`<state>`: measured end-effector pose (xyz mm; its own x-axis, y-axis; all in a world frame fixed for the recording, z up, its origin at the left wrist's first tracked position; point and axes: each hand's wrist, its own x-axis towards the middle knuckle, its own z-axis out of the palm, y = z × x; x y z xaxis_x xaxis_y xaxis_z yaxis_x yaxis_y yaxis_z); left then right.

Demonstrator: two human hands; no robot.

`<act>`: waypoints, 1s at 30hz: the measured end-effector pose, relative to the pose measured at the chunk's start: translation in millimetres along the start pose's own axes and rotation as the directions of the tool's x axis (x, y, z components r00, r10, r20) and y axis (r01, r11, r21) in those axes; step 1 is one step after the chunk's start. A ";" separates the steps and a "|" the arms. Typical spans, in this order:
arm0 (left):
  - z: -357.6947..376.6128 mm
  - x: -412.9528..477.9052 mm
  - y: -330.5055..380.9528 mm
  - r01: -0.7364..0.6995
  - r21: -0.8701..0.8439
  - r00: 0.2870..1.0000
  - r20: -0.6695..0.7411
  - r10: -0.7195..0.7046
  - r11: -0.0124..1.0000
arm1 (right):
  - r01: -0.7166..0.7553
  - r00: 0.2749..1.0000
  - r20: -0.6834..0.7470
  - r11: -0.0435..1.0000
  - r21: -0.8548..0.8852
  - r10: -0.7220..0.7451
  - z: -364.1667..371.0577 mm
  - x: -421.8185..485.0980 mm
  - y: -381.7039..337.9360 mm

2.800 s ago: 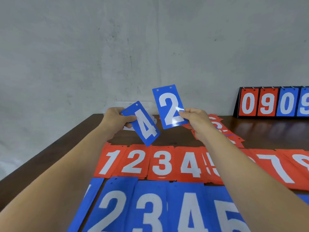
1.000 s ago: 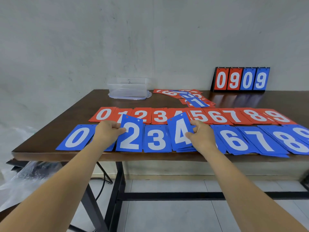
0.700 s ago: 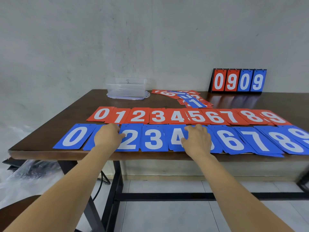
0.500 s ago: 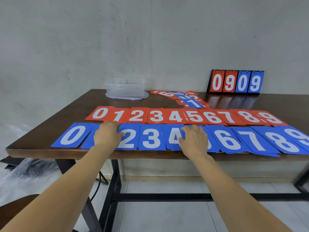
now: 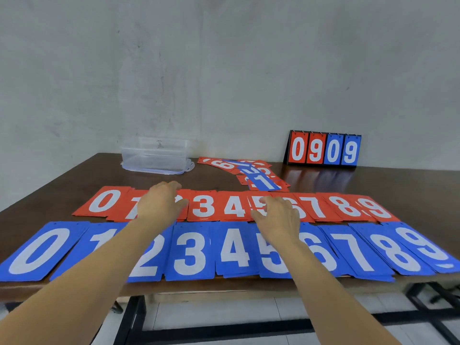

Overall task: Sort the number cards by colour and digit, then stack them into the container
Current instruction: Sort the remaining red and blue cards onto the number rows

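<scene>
left hand, right hand moved from blue row to red row, both spread, ten digits each

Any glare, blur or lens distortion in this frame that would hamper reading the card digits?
Head view: soft, even light, no hard shadows; the glossy table mirrors the scoreboard; wide-angle bowing splays the outer blue cards; left hand and right hand look slightly motion-soft; the loose card pile at the back is only partly readable; uncovered row digits are legible.

Both hands outstretched, fingers relaxed.
</scene>
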<state>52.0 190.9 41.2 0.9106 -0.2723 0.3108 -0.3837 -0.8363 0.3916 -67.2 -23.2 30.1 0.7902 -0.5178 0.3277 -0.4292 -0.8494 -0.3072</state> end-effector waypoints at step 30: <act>168.7 205.3 159.7 -0.119 -0.085 0.936 0.324 0.140 0.989 | -0.098 0.956 0.270 0.993 -0.063 0.111 52.9 245.3 135.5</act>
<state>203.5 -78.9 21.4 0.8480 -0.5259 0.0652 -0.5006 -0.7546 0.4243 91.6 -259.9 21.5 0.8260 -0.5624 0.0380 -0.5313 -0.7993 -0.2806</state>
